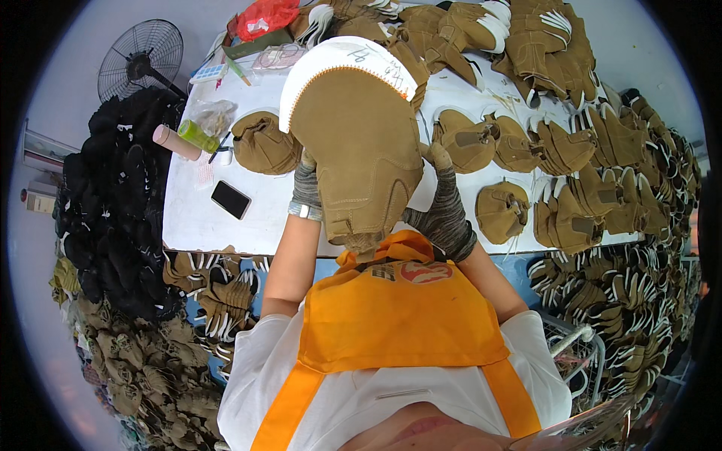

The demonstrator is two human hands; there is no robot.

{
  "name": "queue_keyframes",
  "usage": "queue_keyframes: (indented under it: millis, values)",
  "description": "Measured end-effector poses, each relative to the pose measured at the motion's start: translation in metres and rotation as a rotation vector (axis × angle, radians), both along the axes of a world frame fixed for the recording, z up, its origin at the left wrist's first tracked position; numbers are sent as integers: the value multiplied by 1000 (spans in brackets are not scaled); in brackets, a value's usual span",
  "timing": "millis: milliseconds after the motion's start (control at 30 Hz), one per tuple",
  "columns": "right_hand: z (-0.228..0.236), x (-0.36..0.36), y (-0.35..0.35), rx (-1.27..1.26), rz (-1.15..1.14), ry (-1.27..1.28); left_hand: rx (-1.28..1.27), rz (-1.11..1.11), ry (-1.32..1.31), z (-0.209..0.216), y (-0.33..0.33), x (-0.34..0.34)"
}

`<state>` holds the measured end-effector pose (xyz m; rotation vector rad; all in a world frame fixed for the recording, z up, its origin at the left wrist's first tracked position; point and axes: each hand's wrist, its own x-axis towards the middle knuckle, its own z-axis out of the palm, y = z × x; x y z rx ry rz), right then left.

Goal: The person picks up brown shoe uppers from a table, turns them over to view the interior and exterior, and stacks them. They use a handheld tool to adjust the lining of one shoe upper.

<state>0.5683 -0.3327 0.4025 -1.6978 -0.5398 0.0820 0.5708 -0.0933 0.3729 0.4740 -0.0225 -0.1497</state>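
Left hand (305, 186) grasps the upper (361, 150) at eight o'clock, right hand (447, 210) at four; an even, light grip would likely best keep the white rim (331, 64) uncreased.

Two hands (444, 214), one phone (231, 199)

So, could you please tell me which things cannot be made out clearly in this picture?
In the head view:
- Left hand: most fingers hidden behind the brown shoe upper; grip unclear.
- Right hand: fingers partly hidden by the same upper.
- Far brown pile: cut off by the top edge.
- Black pile: too dark to separate pieces.
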Motion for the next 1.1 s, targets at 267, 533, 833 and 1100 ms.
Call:
queue_keyframes:
  millis: [267,533,833,1100]
  values:
    - [3,-8,-7,-110,-138,-479,-84,15,61,-3,-14,0]
    - [23,-5,2,-38,-206,-279,-39,-11,52,-8,-27,1]
    - [14,9,-9,98,-97,207,-15,18,-52,-15,-26,-15]
    - [16,30,-8,184,-264,-60,312,182,28,-4,-39,-20]
